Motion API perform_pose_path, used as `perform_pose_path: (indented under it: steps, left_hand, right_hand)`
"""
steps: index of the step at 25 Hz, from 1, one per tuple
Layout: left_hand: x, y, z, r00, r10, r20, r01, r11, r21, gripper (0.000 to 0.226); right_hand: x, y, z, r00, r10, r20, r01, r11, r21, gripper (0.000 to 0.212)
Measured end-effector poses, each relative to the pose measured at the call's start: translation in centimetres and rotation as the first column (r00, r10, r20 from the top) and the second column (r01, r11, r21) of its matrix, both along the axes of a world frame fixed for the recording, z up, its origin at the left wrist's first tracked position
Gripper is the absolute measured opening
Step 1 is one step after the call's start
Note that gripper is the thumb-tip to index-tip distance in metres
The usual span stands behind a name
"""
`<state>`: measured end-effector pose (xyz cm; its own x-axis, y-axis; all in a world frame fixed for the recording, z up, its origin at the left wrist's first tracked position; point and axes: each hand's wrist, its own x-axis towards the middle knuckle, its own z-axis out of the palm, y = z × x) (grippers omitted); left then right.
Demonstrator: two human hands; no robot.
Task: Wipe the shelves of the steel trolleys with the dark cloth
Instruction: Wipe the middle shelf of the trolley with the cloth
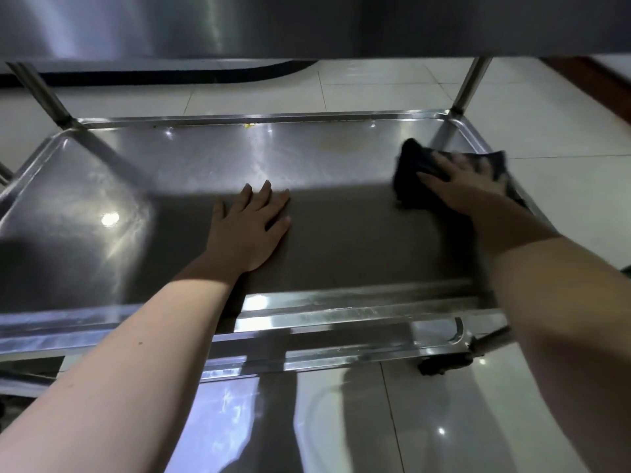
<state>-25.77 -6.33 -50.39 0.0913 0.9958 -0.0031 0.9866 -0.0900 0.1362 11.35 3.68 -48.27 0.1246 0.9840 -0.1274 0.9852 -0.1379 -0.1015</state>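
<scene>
Here, bunched dark cloth (411,158) touches glossy steel shelf (205,158).

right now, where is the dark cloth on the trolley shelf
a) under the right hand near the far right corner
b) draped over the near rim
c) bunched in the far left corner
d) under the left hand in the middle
a: the right hand presses flat on the dark cloth near the far right corner of the shelf, while the left hand rests bare on the steel.
</scene>
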Motion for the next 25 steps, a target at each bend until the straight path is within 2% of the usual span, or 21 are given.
perform_pose_path:
  steps: [2, 4, 5, 9, 12, 14, 16, 17, 19, 20, 22, 23, 25]
  left_hand:
    - [0.1, 0.4, -0.1, 1.000, -0.024, -0.006, 0.024, 1.000, -0.014, 0.055]
    - [-0.2, 0.7, -0.1, 0.999, -0.032, -0.005, 0.032, 0.999, -0.030, 0.055]
    - [-0.6, 0.8, -0.1, 0.999, -0.037, -0.007, 0.037, 0.999, -0.036, 0.054]
    - [-2.1, 1.1, 0.2, 0.999, -0.030, -0.027, 0.029, 0.999, -0.035, 0.054]
    - [-2.6, 0.5, 0.4, 1.000, -0.011, -0.013, 0.010, 0.999, -0.042, 0.053]
    - [-2.4, -0.2, 1.4, 1.000, -0.018, -0.003, 0.018, 0.998, 0.055, 0.050]
    - [-0.7, -0.7, 3.1, 0.989, -0.111, 0.097, 0.085, 0.967, 0.238, 0.045]
    - [0.9, -1.1, 4.0, 0.967, -0.177, 0.185, 0.118, 0.950, 0.290, 0.042]
    - [4.9, -1.6, 5.2, 0.917, -0.262, 0.301, 0.190, 0.950, 0.248, 0.037]
    - [6.8, -1.9, 5.3, 0.915, -0.271, 0.297, 0.226, 0.958, 0.179, 0.037]
    - [9.2, -2.5, 4.8, 0.950, -0.267, 0.158, 0.254, 0.962, 0.099, 0.036]
    - [9.6, -2.6, 4.5, 0.962, -0.260, 0.084, 0.250, 0.962, 0.113, 0.035]
    - [9.6, -2.9, 4.4, 0.974, -0.222, 0.046, 0.212, 0.963, 0.168, 0.033]
  right_hand:
    - [1.5, -0.4, 0.0, 0.993, -0.118, -0.006, 0.117, 0.992, -0.054, 0.085]
    - [-2.2, -0.8, 0.2, 0.988, -0.152, -0.002, 0.152, 0.987, -0.051, 0.083]
    - [-4.7, -1.6, 0.3, 0.992, -0.124, -0.016, 0.123, 0.991, -0.045, 0.080]
    - [-13.1, -9.0, -0.5, 0.987, 0.159, -0.018, -0.159, 0.987, -0.010, 0.078]
    - [-15.9, -14.8, -1.4, 0.983, 0.185, 0.012, -0.182, 0.975, -0.128, 0.078]
    - [-15.8, -15.1, -0.3, 0.982, 0.172, -0.079, -0.184, 0.968, -0.170, 0.070]
    - [-14.3, -13.7, 1.5, 0.976, 0.153, -0.158, -0.164, 0.985, -0.059, 0.058]
    - [-13.3, -12.9, 2.3, 0.976, 0.163, -0.143, -0.164, 0.986, 0.005, 0.053]
    - [-11.5, -11.8, 3.1, 0.980, 0.192, -0.055, -0.193, 0.981, -0.013, 0.049]
    - [-11.0, -11.6, 3.2, 0.979, 0.199, -0.035, -0.201, 0.977, -0.069, 0.047]
    - [-10.8, -11.8, 3.2, 0.979, 0.190, -0.068, -0.196, 0.977, -0.089, 0.039]
    - [-10.9, -12.0, 3.1, 0.978, 0.191, -0.078, -0.194, 0.981, -0.032, 0.033]
    - [-11.1, -12.5, 3.2, 0.976, 0.217, -0.036, -0.212, 0.971, 0.114, 0.026]
